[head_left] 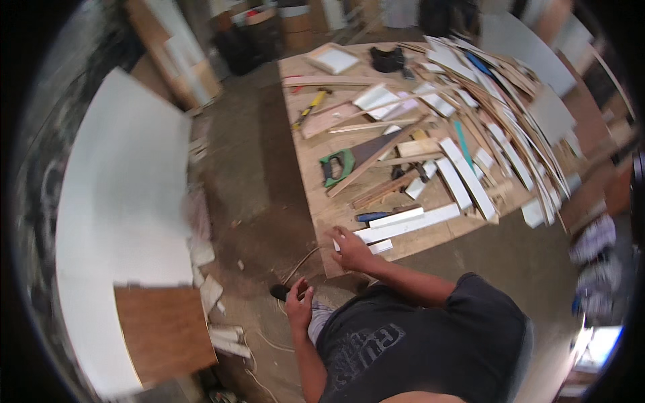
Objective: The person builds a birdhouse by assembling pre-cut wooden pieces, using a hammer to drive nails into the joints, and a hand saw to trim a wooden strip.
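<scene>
Long white strip (416, 223) along near edge of tabletop (329, 208), reaching toward near-left corner. Right hand (351, 250) at strip's left end, fingers bent; blur hides whether grip has hold. Left hand (300, 305) beyond left edge, fingers loosely parted, nothing visible within. Step: apparently handling strip; next move likely calls for steady hold. Handsaw (336, 166) near left edge; offcuts (512, 158) crowding right side. Surroundings: floor (235, 201), white panel (124, 181).

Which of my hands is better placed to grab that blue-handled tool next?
Probably your right hand: it's at the table, close to the blue-handled tool. Your left hand is outside the table's edge, farther off.
</scene>
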Demonstrator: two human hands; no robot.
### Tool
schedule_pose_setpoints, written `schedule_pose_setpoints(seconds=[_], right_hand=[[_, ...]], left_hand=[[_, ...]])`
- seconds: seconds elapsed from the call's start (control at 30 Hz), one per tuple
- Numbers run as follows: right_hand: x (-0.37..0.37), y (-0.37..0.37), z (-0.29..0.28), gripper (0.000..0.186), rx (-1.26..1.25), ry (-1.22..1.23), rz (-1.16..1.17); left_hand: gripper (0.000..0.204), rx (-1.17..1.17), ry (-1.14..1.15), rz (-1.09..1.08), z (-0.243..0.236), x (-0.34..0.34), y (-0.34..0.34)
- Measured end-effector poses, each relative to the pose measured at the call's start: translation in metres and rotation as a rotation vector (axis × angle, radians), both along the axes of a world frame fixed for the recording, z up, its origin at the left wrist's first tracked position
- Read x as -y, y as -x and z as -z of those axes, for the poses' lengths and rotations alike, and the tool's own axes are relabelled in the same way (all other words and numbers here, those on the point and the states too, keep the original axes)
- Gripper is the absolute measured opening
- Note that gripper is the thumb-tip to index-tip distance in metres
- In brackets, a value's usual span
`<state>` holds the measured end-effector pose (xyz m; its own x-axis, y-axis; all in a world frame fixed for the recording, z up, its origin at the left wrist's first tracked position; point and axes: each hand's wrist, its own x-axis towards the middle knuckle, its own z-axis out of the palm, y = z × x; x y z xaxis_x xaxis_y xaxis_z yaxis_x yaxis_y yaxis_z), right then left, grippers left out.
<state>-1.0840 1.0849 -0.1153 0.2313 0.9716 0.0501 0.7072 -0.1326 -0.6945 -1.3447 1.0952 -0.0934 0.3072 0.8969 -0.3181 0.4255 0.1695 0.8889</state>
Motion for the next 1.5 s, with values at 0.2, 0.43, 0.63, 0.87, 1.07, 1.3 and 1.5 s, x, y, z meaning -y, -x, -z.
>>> schedule_pose_setpoints(seconds=[0.2, 0.43, 0.63, 0.87, 1.07, 1.3, 1.5], right_hand=[[-0.085, 0.022, 0.006, 0.069, 0.256, 0.220, 0.588], [-0.094, 0.106, -0.015, 0.068, 0.096, 0.246, 0.864], [-0.075, 0.140, -0.009, 0.064, 0.073, 0.240, 1.008], [-0.078, 0.096, 0.013, 0.068, 0.147, 0.129, 1.190], [-0.099, 0.014, 0.029, 0.076, 0.147, 0.174, 1.203], [-0.114, -0.070, 0.045, 0.062, 0.339, 0.184, 1.224], [-0.110, -0.083, 0.054, 0.059, 0.282, 0.346, 1.239]], left_hand=[[0.038, 0.038, 0.044, 0.459, 0.015, -0.162, 0.019], [0.035, 0.088, 0.098, 0.806, -0.002, -0.248, -0.006], [0.035, 0.087, 0.033, 0.991, 0.010, -0.275, -0.053], [0.037, 0.104, -0.145, 1.172, 0.035, -0.272, -0.130], [0.034, 0.061, -0.387, 1.188, 0.042, -0.271, -0.165], [0.037, 0.057, -0.428, 1.147, 0.059, -0.282, -0.196], [0.036, -0.012, -0.273, 1.238, 0.050, -0.319, -0.222]])
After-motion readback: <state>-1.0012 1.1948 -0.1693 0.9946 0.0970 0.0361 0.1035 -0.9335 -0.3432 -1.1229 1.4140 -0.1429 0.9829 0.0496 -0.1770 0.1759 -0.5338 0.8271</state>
